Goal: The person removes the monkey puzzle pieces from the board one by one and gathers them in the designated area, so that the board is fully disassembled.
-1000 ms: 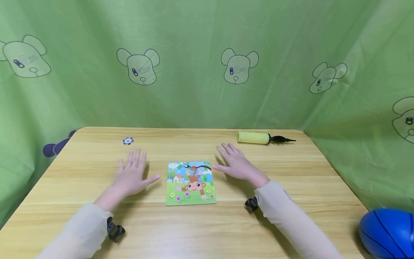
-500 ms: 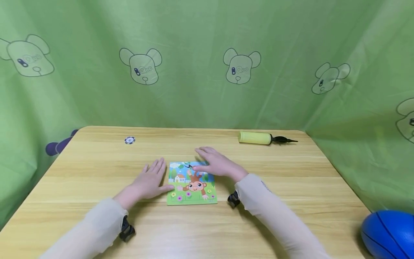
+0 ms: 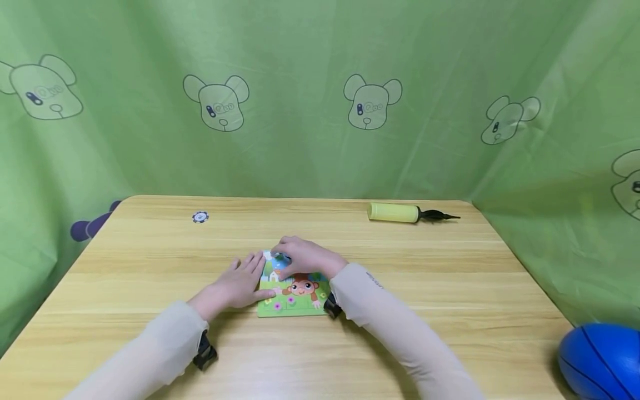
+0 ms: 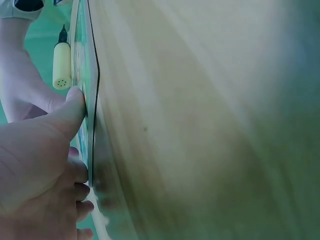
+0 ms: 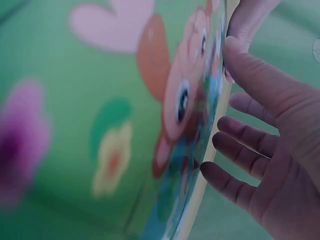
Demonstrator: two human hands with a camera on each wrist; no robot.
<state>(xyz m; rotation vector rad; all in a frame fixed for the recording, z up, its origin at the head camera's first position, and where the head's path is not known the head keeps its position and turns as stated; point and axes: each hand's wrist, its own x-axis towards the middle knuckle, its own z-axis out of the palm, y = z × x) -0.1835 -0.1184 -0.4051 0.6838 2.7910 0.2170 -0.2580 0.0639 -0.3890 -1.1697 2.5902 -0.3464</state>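
Observation:
A square jigsaw puzzle point(image 3: 310, 308) with a monkey, a house and flowers lies flat on the wooden table. My left hand point(image 3: 239, 286) rests along its left edge, fingers extended and the thumb over the picture; the left wrist view shows this thumb point(image 4: 72, 112) on the puzzle's edge. Over the upper left part my right hand point(image 3: 306, 258) hovers low, with thumb and fingers curved apart, covering much of the sky and branch. In the right wrist view, the fingers point(image 5: 245, 140) are loosely bent and spread near the puzzle's far edge, no piece visible between them.
A yellow hand pump point(image 3: 394, 213) with a black nozzle lies at the back right. Toward the back left is a round poker chip point(image 3: 200, 217). A blue ball point(image 3: 600, 361) sits at the right front. Green curtain point(image 3: 300, 155) hangs behind the table point(image 3: 150, 266).
Both hands have come inward. The left hand has moved right to the puzzle's left edge; the right hand has moved left over its upper part. The puzzle has stayed in place.

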